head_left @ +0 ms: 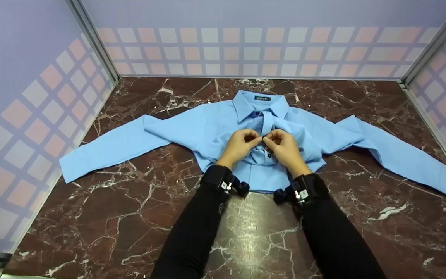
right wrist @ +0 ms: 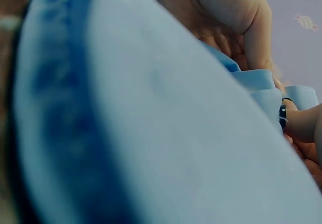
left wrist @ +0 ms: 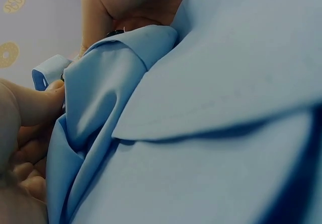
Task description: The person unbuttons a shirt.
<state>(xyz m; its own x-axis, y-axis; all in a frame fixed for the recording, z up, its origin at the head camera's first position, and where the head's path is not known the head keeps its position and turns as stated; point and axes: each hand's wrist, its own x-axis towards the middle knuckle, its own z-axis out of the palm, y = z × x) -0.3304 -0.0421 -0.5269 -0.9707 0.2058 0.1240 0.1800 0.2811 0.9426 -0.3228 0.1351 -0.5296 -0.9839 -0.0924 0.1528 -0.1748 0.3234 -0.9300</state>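
Observation:
A light blue long-sleeved shirt [head_left: 219, 124] lies face up, collar away from me and sleeves spread. At its chest, my left hand [head_left: 242, 144] pinches the front placket [left wrist: 50, 69] between thumb and fingertips. Fingertip to fingertip with it, my right hand [head_left: 284, 149] pinches a dark button [right wrist: 283, 116] at the placket edge. The cloth is lifted and bunched around both hands. The collar button [head_left: 257, 113] sits at the neck, and a lower button [head_left: 269, 155] shows beneath the fingers. My fingers partly hide the buttonhole strip.
Under the shirt is a dark red marbled table [head_left: 130, 221]. Panels with pink and white squares stand along the back [head_left: 261, 50] and the left side [head_left: 25, 128]. The left sleeve end [head_left: 76, 164] and right sleeve end [head_left: 445, 180] reach toward the table's sides.

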